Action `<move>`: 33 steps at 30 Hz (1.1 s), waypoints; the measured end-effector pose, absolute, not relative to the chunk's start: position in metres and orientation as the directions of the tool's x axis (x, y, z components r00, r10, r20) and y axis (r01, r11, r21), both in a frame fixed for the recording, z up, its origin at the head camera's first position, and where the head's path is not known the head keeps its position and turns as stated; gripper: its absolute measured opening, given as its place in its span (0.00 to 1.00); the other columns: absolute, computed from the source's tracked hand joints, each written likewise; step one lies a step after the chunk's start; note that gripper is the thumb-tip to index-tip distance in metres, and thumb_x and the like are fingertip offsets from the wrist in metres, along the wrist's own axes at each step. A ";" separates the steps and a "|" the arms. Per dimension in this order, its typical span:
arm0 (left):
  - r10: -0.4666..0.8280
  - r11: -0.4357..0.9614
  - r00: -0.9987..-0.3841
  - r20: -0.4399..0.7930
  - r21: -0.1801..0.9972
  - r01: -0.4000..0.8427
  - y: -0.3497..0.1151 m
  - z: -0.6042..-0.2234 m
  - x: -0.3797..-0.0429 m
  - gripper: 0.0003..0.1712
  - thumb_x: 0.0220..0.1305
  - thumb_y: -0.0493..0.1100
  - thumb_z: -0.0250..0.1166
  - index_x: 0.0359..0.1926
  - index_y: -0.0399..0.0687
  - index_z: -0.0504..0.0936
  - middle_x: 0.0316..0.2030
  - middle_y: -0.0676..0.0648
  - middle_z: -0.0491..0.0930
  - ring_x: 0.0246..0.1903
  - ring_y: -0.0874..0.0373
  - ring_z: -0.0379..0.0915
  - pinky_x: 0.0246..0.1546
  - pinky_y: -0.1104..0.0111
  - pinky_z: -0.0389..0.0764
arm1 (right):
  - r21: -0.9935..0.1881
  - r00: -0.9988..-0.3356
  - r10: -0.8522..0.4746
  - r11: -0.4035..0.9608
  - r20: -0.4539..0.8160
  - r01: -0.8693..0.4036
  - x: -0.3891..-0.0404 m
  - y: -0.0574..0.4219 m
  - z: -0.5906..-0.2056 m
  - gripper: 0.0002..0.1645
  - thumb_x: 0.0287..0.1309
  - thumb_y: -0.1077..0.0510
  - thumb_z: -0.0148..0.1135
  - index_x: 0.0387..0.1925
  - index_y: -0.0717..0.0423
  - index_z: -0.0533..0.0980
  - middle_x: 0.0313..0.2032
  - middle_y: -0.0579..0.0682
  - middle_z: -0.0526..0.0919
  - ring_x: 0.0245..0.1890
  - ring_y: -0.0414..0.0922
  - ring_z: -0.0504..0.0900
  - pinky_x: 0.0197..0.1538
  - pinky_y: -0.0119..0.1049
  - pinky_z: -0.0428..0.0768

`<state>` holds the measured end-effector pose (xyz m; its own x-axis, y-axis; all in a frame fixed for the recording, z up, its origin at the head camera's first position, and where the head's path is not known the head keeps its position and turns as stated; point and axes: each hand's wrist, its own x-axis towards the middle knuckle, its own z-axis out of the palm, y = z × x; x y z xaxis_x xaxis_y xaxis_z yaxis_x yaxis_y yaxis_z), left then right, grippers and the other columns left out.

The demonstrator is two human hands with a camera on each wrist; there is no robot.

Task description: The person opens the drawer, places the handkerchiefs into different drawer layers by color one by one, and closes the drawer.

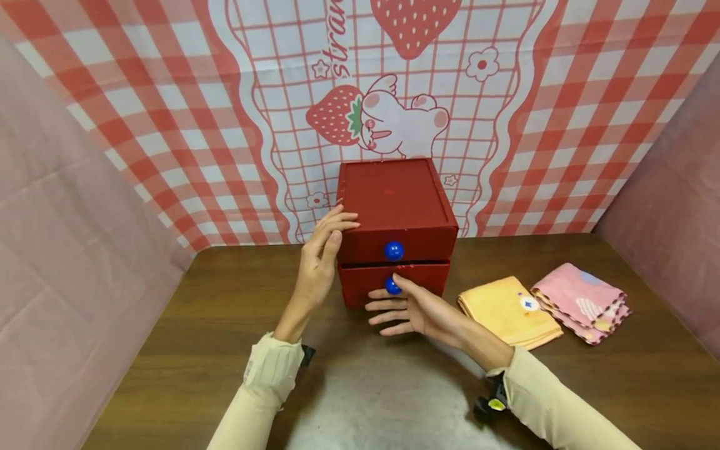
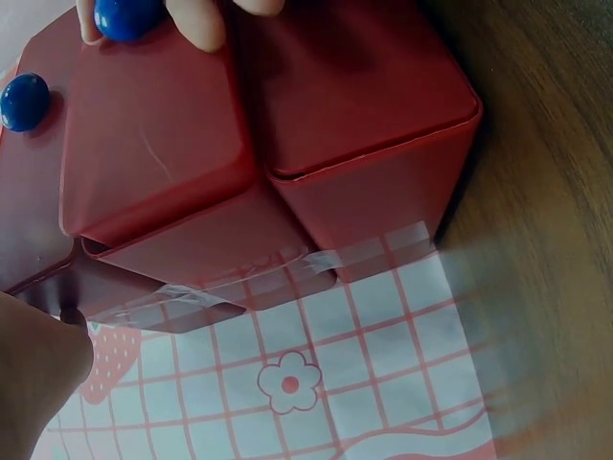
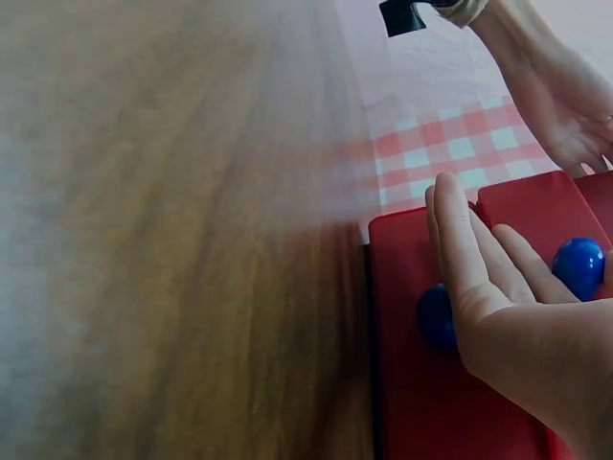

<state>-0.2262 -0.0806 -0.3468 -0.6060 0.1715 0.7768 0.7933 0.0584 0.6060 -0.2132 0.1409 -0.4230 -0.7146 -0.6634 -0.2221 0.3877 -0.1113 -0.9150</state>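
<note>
A red chest of drawers (image 1: 394, 194) with round blue knobs stands against the back cloth. Its middle drawer (image 2: 153, 144) sticks out a little past the top one. My right hand (image 1: 430, 312) has its thumb above and index finger below the middle drawer's blue knob (image 3: 578, 268), pinching it; the other fingers stretch out straight. A lower blue knob (image 3: 436, 316) is partly covered by that hand in the right wrist view. My left hand (image 1: 320, 259) rests on the chest's upper left edge, fingers extended; part of it also shows in the left wrist view.
A folded yellow cloth (image 1: 509, 312) lies right of the chest on the brown table (image 1: 214, 312). Beside it is a folded pink cloth (image 1: 582, 300). Behind hangs a checked strawberry-print cloth (image 1: 197, 125), with pink fabric (image 1: 73, 250) along the sides.
</note>
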 end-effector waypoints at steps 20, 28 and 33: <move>0.161 0.054 -0.609 0.777 0.609 0.791 -0.080 -0.337 -0.218 0.17 0.74 0.30 0.45 0.52 0.26 0.79 0.55 0.29 0.77 0.70 0.35 0.56 0.74 0.55 0.52 | -0.927 -0.690 -0.690 -0.073 -0.220 0.368 -0.188 0.145 -0.422 0.45 0.75 0.34 0.36 0.69 0.70 0.63 0.65 0.64 0.73 0.60 0.58 0.78 0.58 0.48 0.79; 0.161 0.058 -0.614 0.772 0.614 0.787 -0.078 -0.338 -0.219 0.17 0.74 0.30 0.46 0.52 0.27 0.79 0.56 0.29 0.76 0.70 0.35 0.56 0.74 0.55 0.52 | -0.930 -0.701 -0.684 -0.090 -0.201 0.355 -0.174 0.145 -0.424 0.39 0.75 0.35 0.37 0.56 0.65 0.74 0.50 0.58 0.85 0.47 0.52 0.84 0.48 0.43 0.83; 0.164 0.059 -0.616 0.770 0.616 0.786 -0.078 -0.342 -0.221 0.17 0.75 0.32 0.46 0.52 0.28 0.79 0.57 0.32 0.77 0.71 0.36 0.56 0.74 0.55 0.52 | -0.926 -0.698 -0.691 -0.111 -0.188 0.360 -0.167 0.144 -0.425 0.36 0.75 0.35 0.38 0.45 0.62 0.76 0.37 0.55 0.86 0.35 0.47 0.84 0.39 0.38 0.84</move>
